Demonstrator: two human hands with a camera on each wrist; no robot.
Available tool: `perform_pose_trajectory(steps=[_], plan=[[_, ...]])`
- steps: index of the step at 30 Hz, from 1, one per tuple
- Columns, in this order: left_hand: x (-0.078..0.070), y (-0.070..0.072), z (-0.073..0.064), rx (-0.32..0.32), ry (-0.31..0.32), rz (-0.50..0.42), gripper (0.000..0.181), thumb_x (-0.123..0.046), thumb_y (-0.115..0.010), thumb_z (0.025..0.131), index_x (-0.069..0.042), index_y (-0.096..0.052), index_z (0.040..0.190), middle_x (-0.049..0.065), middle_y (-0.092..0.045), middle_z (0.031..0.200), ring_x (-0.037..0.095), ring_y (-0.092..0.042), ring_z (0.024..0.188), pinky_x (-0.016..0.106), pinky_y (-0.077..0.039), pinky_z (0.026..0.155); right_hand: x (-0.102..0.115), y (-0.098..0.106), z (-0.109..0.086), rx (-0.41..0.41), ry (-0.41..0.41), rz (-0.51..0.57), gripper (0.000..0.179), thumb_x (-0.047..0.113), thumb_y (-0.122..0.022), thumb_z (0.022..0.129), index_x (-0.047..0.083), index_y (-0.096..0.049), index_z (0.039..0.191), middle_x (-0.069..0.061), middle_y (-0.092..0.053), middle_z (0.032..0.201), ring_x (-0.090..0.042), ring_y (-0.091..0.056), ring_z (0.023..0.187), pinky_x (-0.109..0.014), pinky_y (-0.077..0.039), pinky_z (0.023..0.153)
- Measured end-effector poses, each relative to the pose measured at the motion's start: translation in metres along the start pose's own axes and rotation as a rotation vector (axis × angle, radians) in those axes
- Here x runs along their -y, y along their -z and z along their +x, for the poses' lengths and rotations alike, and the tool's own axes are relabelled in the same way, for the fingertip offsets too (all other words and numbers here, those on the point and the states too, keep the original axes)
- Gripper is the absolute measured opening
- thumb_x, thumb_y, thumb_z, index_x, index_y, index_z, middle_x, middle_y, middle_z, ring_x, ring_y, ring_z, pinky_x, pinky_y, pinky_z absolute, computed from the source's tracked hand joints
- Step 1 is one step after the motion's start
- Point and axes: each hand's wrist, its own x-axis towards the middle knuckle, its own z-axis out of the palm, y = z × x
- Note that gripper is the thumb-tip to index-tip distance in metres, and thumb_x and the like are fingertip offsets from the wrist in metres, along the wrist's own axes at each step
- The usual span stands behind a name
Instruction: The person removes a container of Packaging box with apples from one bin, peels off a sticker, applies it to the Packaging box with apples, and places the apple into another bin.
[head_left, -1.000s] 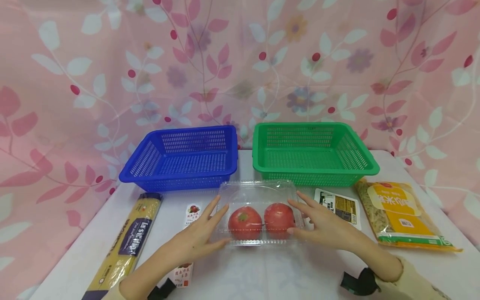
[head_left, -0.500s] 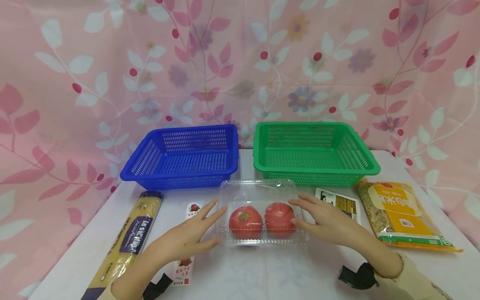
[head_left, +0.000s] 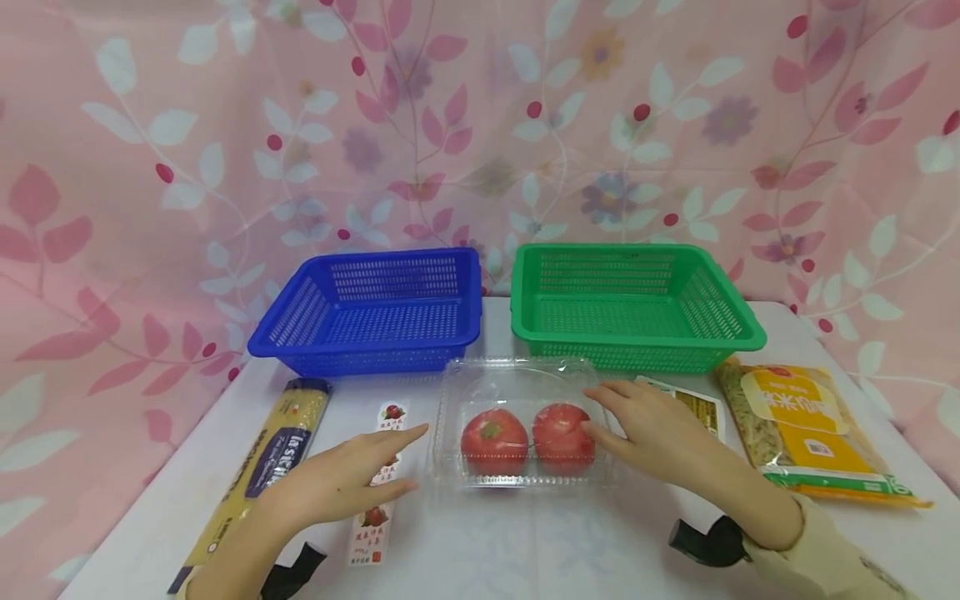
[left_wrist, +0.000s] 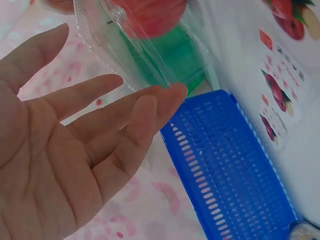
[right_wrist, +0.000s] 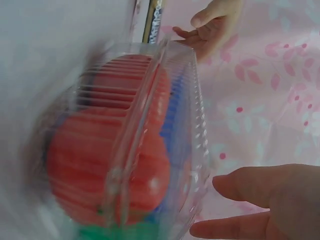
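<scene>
A clear plastic clamshell box (head_left: 517, 383), lid closed, rests on the table with two red tomatoes inside, the left tomato (head_left: 495, 443) and the right tomato (head_left: 564, 440). My left hand (head_left: 341, 479) hovers to the left of the box, clear of it, over a strip of printed labels (head_left: 369, 533). Its fingers reach forward with nothing in the palm in the left wrist view. My right hand (head_left: 652, 429) is at the box's right side, its fingertips overlapping the edge in the head view. The right wrist view shows the fingers loosely extended beside the rim.
Behind the box stand a blue basket (head_left: 367, 358) and a green basket (head_left: 637, 342). A spaghetti packet (head_left: 262, 475) lies at the left. To the right are a yellow food bag (head_left: 813, 429) and a flat printed pack (head_left: 701, 408), partly behind my right hand. A floral curtain (head_left: 480, 125) hangs behind.
My left hand has drawn away from the box toward the left. My right hand has shifted slightly right in relation to the box, which stays in place.
</scene>
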Motion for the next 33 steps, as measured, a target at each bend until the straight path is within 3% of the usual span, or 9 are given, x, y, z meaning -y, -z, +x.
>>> perform_pose_trajectory(steps=[5, 8, 14, 21, 27, 33], plan=[[0.014, 0.002, 0.0, -0.082, 0.024, 0.059, 0.059, -0.047, -0.053, 0.089, -0.015, -0.043, 0.138, 0.013, -0.035, 0.143, 0.033, -0.032, 0.129, 0.054, -0.033, 0.098, 0.012, 0.002, 0.011, -0.081, 0.073, -0.058, 0.04, 0.03, -0.067, 0.081, 0.004, -0.063, 0.111, -0.013, -0.062, 0.108, -0.03, -0.057, 0.099, -0.045, -0.049, 0.081], [0.024, 0.001, 0.0, -0.104, 0.072, 0.077, 0.058, -0.044, -0.055, 0.089, -0.013, -0.044, 0.137, 0.018, -0.034, 0.142, 0.037, -0.032, 0.128, 0.056, -0.033, 0.096, 0.02, -0.001, 0.018, -0.124, 0.142, -0.079, 0.039, 0.03, -0.067, 0.081, 0.005, -0.064, 0.11, -0.012, -0.063, 0.106, -0.028, -0.057, 0.097, -0.042, -0.05, 0.08], [0.045, -0.001, 0.006, -0.054, 0.148, 0.061, 0.068, -0.042, -0.062, 0.085, -0.007, -0.039, 0.139, 0.028, -0.026, 0.143, 0.046, -0.022, 0.129, 0.063, -0.028, 0.095, 0.04, -0.006, 0.029, -0.229, 0.279, -0.101, 0.035, 0.028, -0.065, 0.08, 0.006, -0.064, 0.108, -0.015, -0.061, 0.112, -0.029, -0.056, 0.099, -0.043, -0.048, 0.084], [0.064, -0.007, 0.028, -0.063, 0.138, 0.105, 0.069, -0.038, -0.063, 0.085, -0.004, -0.038, 0.139, 0.028, -0.011, 0.147, 0.048, -0.01, 0.132, 0.064, -0.024, 0.097, 0.06, -0.012, 0.041, -0.337, 0.401, -0.086, 0.036, 0.029, -0.067, 0.078, 0.007, -0.063, 0.106, -0.021, -0.05, 0.126, -0.031, -0.056, 0.101, -0.043, -0.05, 0.08], [0.066, -0.015, 0.036, 0.007, 0.169, 0.065, 0.08, -0.04, -0.068, 0.08, -0.003, -0.031, 0.142, 0.026, -0.008, 0.148, 0.048, -0.01, 0.132, 0.064, -0.024, 0.097, 0.075, -0.023, 0.044, -0.331, 0.465, -0.028, 0.029, 0.025, -0.067, 0.077, 0.01, -0.062, 0.101, -0.019, -0.048, 0.129, -0.029, -0.055, 0.104, -0.04, -0.05, 0.08], [0.065, -0.022, 0.033, 0.079, 0.217, 0.033, 0.087, -0.034, -0.076, 0.072, -0.004, -0.033, 0.141, 0.026, -0.019, 0.146, 0.047, -0.018, 0.13, 0.061, -0.025, 0.099, 0.082, -0.032, 0.041, -0.309, 0.529, 0.027, 0.026, 0.023, -0.07, 0.076, 0.01, -0.06, 0.096, -0.018, -0.044, 0.134, -0.027, -0.055, 0.104, -0.041, -0.05, 0.082]])
